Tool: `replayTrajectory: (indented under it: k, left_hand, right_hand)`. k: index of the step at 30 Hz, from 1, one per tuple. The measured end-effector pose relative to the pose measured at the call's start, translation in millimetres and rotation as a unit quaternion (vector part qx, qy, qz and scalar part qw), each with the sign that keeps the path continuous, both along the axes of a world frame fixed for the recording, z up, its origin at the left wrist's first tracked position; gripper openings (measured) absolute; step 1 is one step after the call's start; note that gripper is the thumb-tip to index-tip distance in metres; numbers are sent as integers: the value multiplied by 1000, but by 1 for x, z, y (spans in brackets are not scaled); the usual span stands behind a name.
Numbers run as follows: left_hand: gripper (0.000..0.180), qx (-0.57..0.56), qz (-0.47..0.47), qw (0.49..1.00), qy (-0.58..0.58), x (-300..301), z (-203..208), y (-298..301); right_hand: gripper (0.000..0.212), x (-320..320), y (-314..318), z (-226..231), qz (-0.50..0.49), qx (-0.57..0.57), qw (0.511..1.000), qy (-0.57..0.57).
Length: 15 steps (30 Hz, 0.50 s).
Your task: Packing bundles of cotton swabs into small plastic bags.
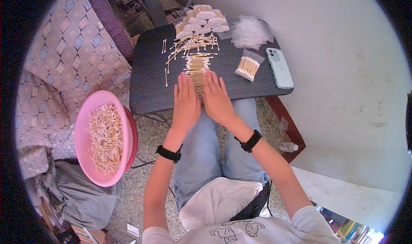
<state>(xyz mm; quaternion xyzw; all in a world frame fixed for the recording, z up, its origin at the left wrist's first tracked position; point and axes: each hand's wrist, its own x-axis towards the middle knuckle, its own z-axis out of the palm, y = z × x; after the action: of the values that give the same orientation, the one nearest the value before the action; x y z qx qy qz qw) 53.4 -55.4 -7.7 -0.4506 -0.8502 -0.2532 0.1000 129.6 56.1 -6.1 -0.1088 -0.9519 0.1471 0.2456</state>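
A row of cotton swabs (198,63) lies side by side on the dark table (150,96), running toward me. My left hand (186,101) rests flat along the row's left ends, fingers stretched out. Along the right ends lies my right hand (216,96), its fingers also straight and a little spread. The nearer swabs show between the two hands; their tips are hidden under the fingers. Just beyond the row is a loose, crisscrossed heap of cotton swabs (193,43). A single swab (166,77) lies left of my left hand.
Bagged swab bundles (202,21) are stacked at the table's far edge. Clear plastic bags (251,32), one filled bag of swabs (248,66) and a pale phone (280,68) lie on the right. A pink tub (81,151) full of swabs stands left, beside patterned fabric (64,42).
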Motion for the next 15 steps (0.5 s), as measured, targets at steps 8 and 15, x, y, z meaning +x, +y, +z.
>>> replayTrajectory:
  k: [8,15]
  left_hand:
    - [50,-94,-11,990,109,2,0,1]
    - [46,-70,-27,992,106,-5,5,2]
  right_hand:
    - [50,4,3,-4,21,40,999,-7]
    - [42,-2,4,0,13,104,995,0]
